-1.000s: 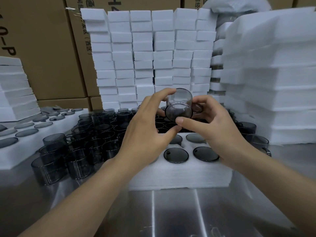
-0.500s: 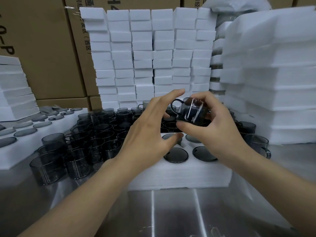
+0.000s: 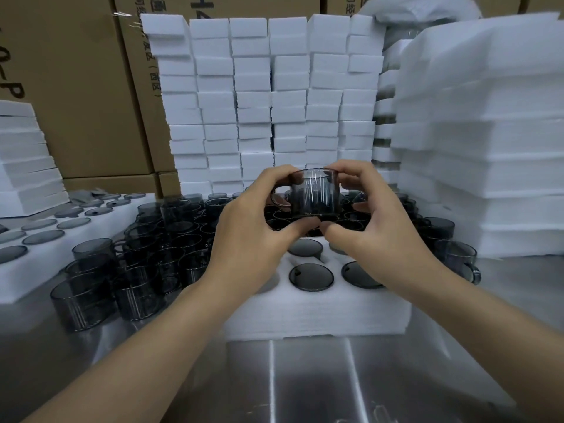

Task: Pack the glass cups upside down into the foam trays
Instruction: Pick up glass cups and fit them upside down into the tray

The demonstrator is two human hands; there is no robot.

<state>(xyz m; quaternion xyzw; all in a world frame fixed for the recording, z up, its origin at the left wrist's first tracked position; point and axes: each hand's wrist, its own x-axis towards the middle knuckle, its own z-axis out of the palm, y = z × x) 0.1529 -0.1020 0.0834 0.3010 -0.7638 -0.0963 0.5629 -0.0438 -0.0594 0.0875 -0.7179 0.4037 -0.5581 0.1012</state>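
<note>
At the far left, a stack of white foam sheets stands on the bench, which is of shiny metal. Just in front of this stack lies a filled foam tray, and round dark glass bottoms show in its holes. Behind them are brown cardboard boxes. A little more to the right, many loose cups of grey glass stand close together on the bench.

The left hand comes up from the lower left. Its grip is closed on one held cup, with the thumb below and the fingers curled over the top edge. They are beside the handle, which points to the left. The right hand grips the same cup from the other side, also with the thumb under and the fingers on top.

The held cup is in the air, level and not tilted, above the back part of the middle foam tray and apart from it. I cannot tell whether its mouth faces up or down. In the middle tray, several packed cups sit in holes with their round bottoms up.

Behind the hands rises a wall of foam blocks. At the right, a few more cups stand on the bench, beside a tall pile of foam.
</note>
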